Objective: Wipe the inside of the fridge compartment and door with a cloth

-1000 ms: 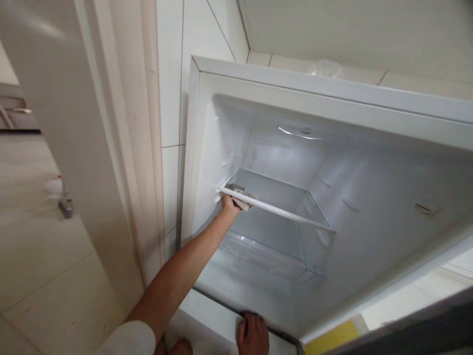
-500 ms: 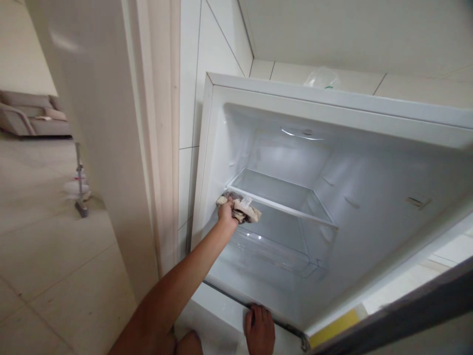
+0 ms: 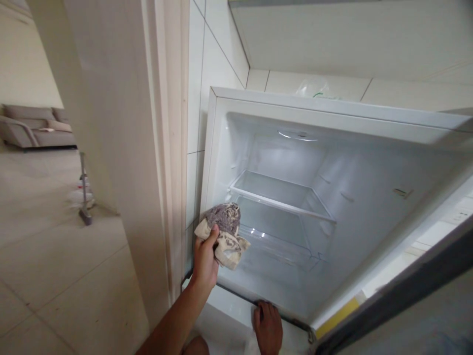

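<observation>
Cloth [image 3: 222, 235]: soft, light, limp, bunched; grey-brown and cream patterned; likely easy to squeeze, no slip risk, folds flop loose. Best hold: gather at bunched middle. Location: at left front edge of open fridge compartment [image 3: 369, 162], below glass shelf [image 3: 281, 197], not touching shelf. Left hand [image 3: 205, 259] grip closed around cloth's lower left part, thumb on front; most of cloth spills above and right of fingers. Right hand [image 3: 268, 329] flat on fridge's lower front sill, fingers over edge, holding nothing.
</observation>
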### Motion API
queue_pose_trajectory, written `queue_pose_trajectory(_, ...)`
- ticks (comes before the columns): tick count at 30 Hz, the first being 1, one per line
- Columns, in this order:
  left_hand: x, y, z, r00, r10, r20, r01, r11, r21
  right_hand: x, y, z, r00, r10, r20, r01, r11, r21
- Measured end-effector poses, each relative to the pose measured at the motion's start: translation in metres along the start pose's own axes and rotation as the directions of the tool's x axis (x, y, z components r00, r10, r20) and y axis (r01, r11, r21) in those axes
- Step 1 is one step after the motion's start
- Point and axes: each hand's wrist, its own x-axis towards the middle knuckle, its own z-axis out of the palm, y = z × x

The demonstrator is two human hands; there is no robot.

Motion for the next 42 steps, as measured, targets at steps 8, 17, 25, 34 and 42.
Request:
queue_pose_trajectory(8,-0.045,0.016,-0.048,0.986,0.169,-0.013,-0.164,0.972,0.165,-0.001,0.005,-0.007,0.984,0.156,0.084,-0.172,0.956,0.238)
queue_pose_trajectory(17,-0.072,-0.007,-0.108,0.945,0.319,0.075,-0.317,0.836,0.448,-0.01,-0.054,-0.057,0.76,0.544,0.356,-0.619,0.437,0.652)
queue_pose_trajectory(25,-0.103,-0.029,-0.15,0.841,0.479,0.251,-0.519,0.584,0.624,0.016,-0.141,-0.164,0.792,0.505,0.343,-0.502,0.219,0.837)
queue_pose_trajectory(34,-0.146,-0.01,-0.121,0.631,0.573,0.523,-0.759,0.319,0.567,0.053,-0.182,-0.257,0.959,0.215,0.186,-0.266,0.442,0.857)
queue_pose_trajectory(42,-0.187,0.004,-0.098,0.513,0.442,0.736,-0.858,0.295,0.421,0.066,-0.193,-0.258,0.965,0.243,0.099,-0.231,0.607,0.761)
